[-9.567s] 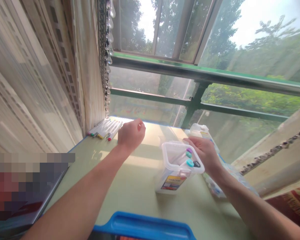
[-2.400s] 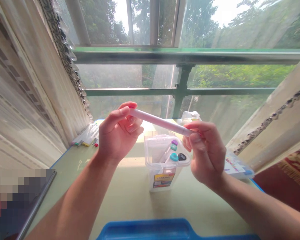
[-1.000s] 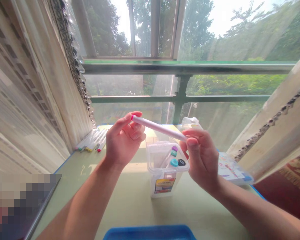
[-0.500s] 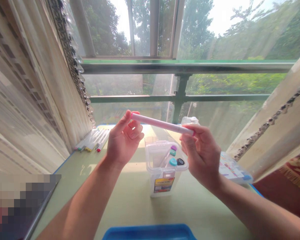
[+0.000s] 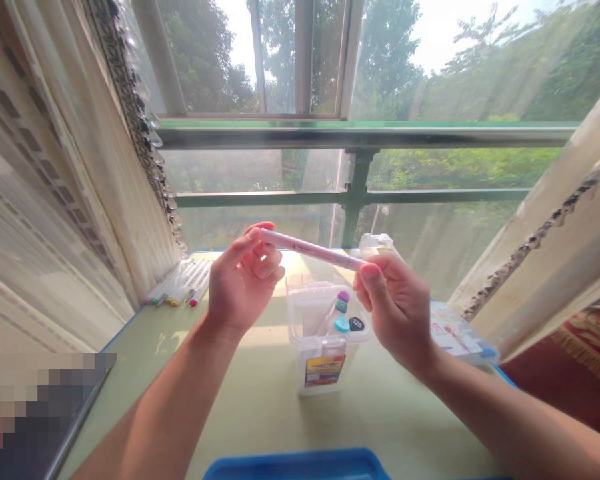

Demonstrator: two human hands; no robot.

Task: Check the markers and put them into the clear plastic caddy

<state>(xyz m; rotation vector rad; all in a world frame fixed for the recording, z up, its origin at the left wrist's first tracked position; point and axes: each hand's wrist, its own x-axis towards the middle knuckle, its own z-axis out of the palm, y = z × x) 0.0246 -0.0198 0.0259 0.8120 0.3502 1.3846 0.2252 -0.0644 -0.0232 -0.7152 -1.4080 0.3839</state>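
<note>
Between the two hands, a pale pen (image 5: 310,248) slanted in the air above a tub (image 5: 300,367). The left hand (image 5: 240,283) pinched its higher end between thumb and finger, other fingers curled; the right hand (image 5: 400,303) gripped its lower end. Below them, nearer the right hand, the tub stood upright on the table (image 5: 260,413) with colour-tipped pens (image 5: 342,325) inside. Loose pens (image 5: 183,281) lay left of the left hand, and a case (image 5: 457,337) lay right of the right hand.
</note>
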